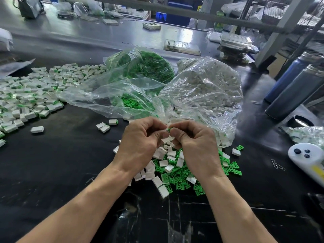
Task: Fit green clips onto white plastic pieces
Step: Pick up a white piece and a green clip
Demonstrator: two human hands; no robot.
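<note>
1. Far left: a wide spread of finished pieces [29,95], white with green showing at one edge, lies on the black table [61,163].
2. Centre back: a clear bag of green clips [140,71] sits just beside a clear bag of white pieces [208,86], both open toward the person.
3. Centre front: the left hand [140,146] and right hand [196,146] meet fingertip to fingertip above a loose pile of green clips [177,179] and white pieces [163,155]. Both hands have curled fingers and together pinch a small green clip [169,129]; a white piece seems to be in the left fingers, mostly hidden.
4. Right: two dark bottles [294,88] lean, and a white controller [308,158] lies at the edge.
</note>
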